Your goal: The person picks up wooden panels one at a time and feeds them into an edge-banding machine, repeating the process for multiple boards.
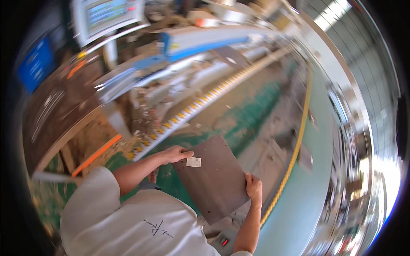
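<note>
A flat, dark brown rectangular board (215, 183) is held in front of my body, tilted, with several small holes near its edges. My left hand (176, 154) grips its upper left edge, thumb on the face and fingers out of sight beneath. Right beside that thumb a small white printed label (194, 162) lies on the board. Wrapped round the opposite edge is my right hand (253, 186), its thumb pointing up along the rim.
A long machine with a blue-and-white beam (209, 46) and a strip of yellow rollers (200, 101) runs along the left. Its screen (106, 13) stands at upper left. On the right, a yellow-edged green conveyor belt (305, 183) runs lengthwise. Debris litters the green floor (256, 106).
</note>
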`<action>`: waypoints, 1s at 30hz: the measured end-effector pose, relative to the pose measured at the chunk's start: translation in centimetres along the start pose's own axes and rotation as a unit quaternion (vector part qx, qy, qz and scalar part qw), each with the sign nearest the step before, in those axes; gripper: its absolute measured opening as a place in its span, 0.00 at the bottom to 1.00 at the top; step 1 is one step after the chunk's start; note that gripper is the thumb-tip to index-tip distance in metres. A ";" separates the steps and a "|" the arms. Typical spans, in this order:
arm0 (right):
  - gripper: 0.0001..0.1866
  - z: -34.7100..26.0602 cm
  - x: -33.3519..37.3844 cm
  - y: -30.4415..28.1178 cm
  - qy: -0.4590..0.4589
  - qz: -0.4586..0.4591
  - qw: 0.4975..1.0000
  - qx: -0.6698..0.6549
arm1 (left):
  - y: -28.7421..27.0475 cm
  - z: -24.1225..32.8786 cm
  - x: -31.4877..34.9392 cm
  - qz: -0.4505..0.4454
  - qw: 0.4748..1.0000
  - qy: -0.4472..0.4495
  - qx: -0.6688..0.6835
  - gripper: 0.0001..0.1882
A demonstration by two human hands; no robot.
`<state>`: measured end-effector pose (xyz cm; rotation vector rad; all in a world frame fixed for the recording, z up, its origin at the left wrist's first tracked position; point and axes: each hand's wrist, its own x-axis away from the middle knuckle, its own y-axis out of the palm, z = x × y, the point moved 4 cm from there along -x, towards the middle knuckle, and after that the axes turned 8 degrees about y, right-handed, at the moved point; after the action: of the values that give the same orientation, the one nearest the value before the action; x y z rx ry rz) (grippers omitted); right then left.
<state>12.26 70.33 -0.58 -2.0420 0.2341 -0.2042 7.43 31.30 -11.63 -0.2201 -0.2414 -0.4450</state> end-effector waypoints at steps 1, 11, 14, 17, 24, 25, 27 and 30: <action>0.27 -3.6 -2.6 1.5 -0.029 0.010 0.999 -0.022 | -3.8 -0.8 2.4 0.042 0.999 -0.015 0.023 0.34; 0.28 -28.8 -8.8 28.8 0.113 -0.552 0.783 -0.263 | -22.6 -16.4 17.9 0.530 0.789 -0.083 0.298 0.29; 0.25 -34.7 -10.2 34.6 0.114 -0.549 0.772 -0.299 | -24.7 -17.9 17.3 0.613 0.722 -0.074 0.314 0.29; 0.22 -37.7 -14.5 40.5 0.133 -0.525 0.765 -0.349 | -26.7 -21.3 14.8 0.655 0.686 -0.056 0.313 0.30; 0.22 -42.6 -22.4 46.2 0.189 -0.452 0.767 -0.414 | -31.2 -21.4 11.6 0.677 0.670 -0.101 0.287 0.32; 0.22 -43.4 -23.4 46.6 0.180 -0.451 0.771 -0.412 | -31.8 -22.1 11.0 0.661 0.682 -0.097 0.298 0.33; 0.22 -45.1 -24.3 46.9 0.160 -0.444 0.778 -0.415 | -32.9 -21.6 10.5 0.675 0.675 -0.109 0.277 0.32; 0.22 -46.2 -25.4 46.8 0.118 -0.392 0.825 -0.389 | -34.1 -20.1 9.1 0.686 0.670 -0.182 0.219 0.30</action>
<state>-27.22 15.93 -21.96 -2.8306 -0.4847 -1.0170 3.70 -7.54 -22.79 0.0342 -0.4904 1.2001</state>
